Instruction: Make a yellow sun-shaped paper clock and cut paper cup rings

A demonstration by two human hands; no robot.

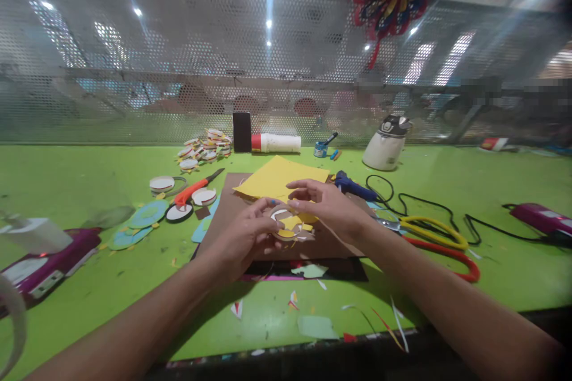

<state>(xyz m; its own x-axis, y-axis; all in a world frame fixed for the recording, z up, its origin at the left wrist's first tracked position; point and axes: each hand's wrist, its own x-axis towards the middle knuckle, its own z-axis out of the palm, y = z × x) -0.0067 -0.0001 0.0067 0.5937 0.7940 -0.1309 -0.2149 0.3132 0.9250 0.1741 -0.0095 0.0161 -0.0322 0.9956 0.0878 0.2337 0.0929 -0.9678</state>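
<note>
My left hand [248,235] pinches a small round paper ring [282,234] with a white and grey rim, its fingers wrapped about the left side. Yellow paper pieces [290,223] show inside the ring. Over its upper right edge hovers my right hand [328,205], fingers curved and slightly apart; whether a fingertip touches the rim is unclear. Beneath both hands lies a brown sheet [236,190], with a yellow paper sheet [281,175] on its far part. Some of the ring is hidden behind my fingers.
Left are orange-handled scissors [193,190], finished-looking paper rings [210,146] and blue discs [149,214]. Right are a blue glue gun [355,186], yellow-handled scissors [433,232] and black cords [431,199]. A white jug [384,146] stands behind; paper scraps [317,327] lie in front.
</note>
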